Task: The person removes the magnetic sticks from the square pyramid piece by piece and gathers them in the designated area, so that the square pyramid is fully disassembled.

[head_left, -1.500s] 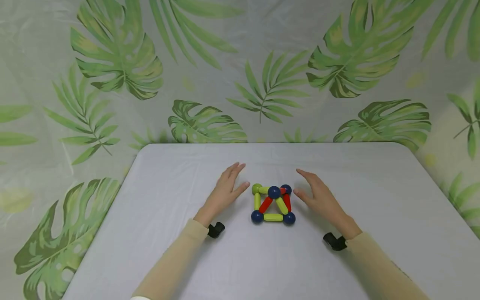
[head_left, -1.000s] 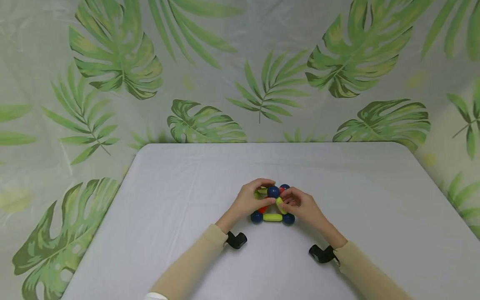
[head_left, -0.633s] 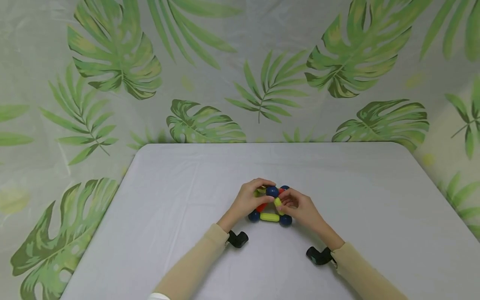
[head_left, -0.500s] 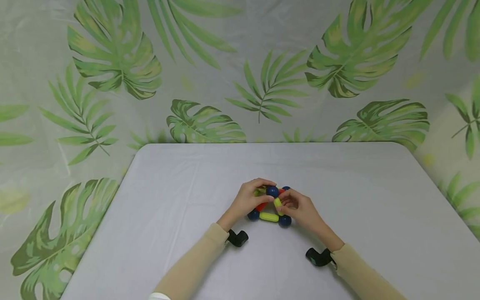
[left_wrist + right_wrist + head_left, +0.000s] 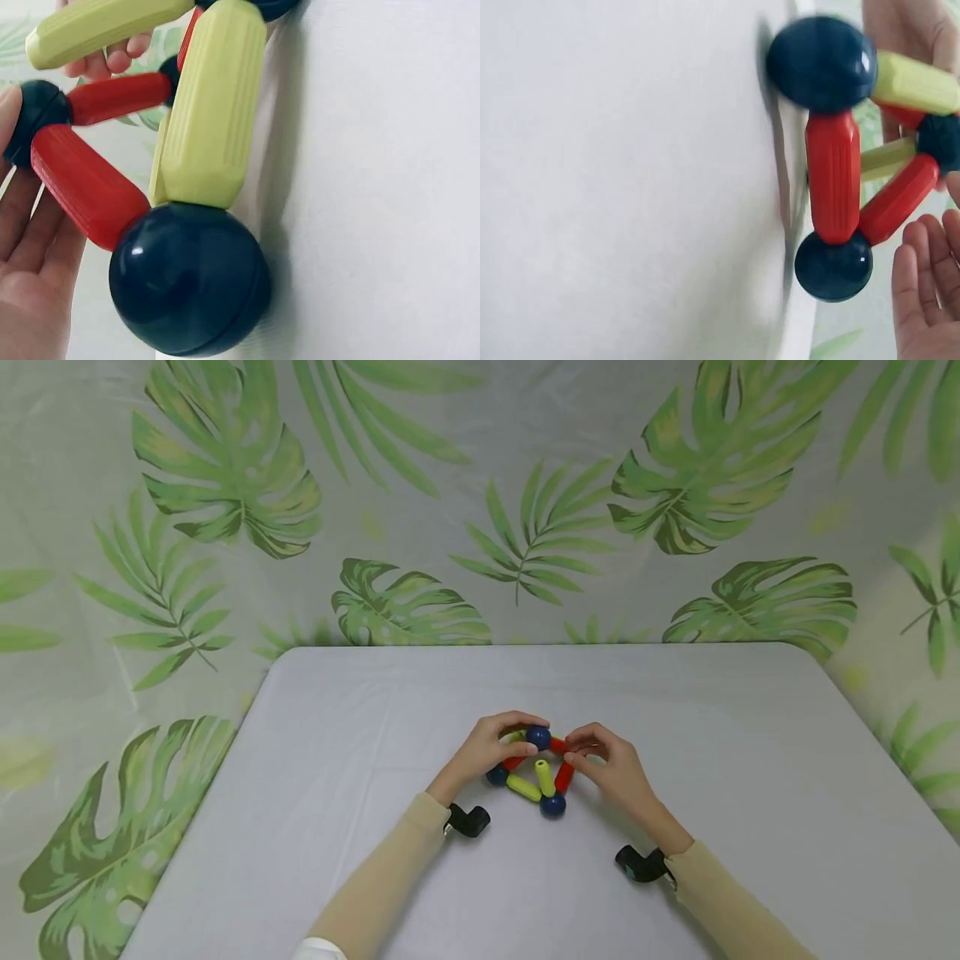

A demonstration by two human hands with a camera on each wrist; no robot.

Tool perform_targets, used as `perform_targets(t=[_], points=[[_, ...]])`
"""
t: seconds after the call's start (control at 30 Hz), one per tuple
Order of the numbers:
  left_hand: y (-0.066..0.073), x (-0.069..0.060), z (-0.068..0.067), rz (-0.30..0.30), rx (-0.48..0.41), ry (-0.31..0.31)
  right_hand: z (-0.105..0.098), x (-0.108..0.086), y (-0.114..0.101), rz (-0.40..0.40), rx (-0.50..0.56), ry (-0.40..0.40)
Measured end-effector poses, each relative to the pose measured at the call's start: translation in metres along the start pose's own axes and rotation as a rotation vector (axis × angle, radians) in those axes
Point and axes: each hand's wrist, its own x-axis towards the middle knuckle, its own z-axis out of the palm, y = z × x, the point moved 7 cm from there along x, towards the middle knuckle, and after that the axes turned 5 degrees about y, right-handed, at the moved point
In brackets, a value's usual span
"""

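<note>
We find the toy frame, built of balls and sticks, at about the middle of the white table, between both hands; the left hand pinches the upper blue ball between thumb and fingers; the right hand has its fingertips at the red stick running from that ball, though we cannot tell whether they clamp it or merely lie beside it; the yellow stick joins the near blue ball at its lower end and leans upward, its other end apart from the upper blue ball; we note a leaf-print cloth behind.
</note>
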Motion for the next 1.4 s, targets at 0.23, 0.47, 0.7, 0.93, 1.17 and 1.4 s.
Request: perform_targets(t=[0.23, 0.47, 0.7, 0.93, 1.17, 1.4], points=[[0.001, 0.002, 0.009, -0.015, -0.129, -0.151, 0.007, 0.006, 0.013, 0.081, -0.077, -0.086], [0.004, 0.002, 0.001, 0.036, -0.004, -0.003, 0.011, 0.002, 0.010, 0.107, -0.098, -0.036], [0.010, 0.003, 0.005, 0.030, 0.189, 0.063, 0.017, -0.004, 0.005, 0.112, -0.114, 0.055], [0.009, 0.003, 0.002, -0.008, 0.197, 0.112, 0.024, -0.011, -0.004, 0.098, -0.089, 0.066], [0.010, 0.004, 0.002, 0.010, 0.190, 0.118, 0.013, -0.008, -0.004, 0.087, 0.000, 0.070], [0.015, 0.003, 0.000, -0.021, 0.124, 0.141, -0.001, 0.018, 0.003, 0.038, -0.044, 0.049]])
